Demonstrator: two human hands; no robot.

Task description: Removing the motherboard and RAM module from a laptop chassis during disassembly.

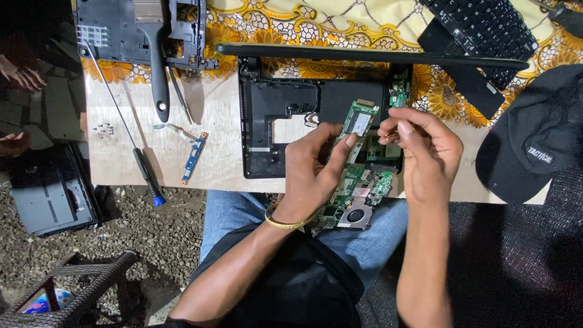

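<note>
your left hand (313,167) grips a green circuit board (358,194), fingers closed around its left edge and thumb pressed on its upper part; the board, with a round fan at its lower end, hangs over your lap at the near edge of the worktop (127,155). your right hand (422,152) is pinched shut just above the board's upper right corner; whatever it pinches is too small to tell. behind the board lies an open black laptop shell (273,109). to the left on the worktop rest a blue-handled screwdriver (136,155), a small blue strip board (194,158) and a black brush (159,73). farther right sit a black cap (534,133) and a loose keyboard (486,27) on a yellow flowered cloth (340,21).
</note>
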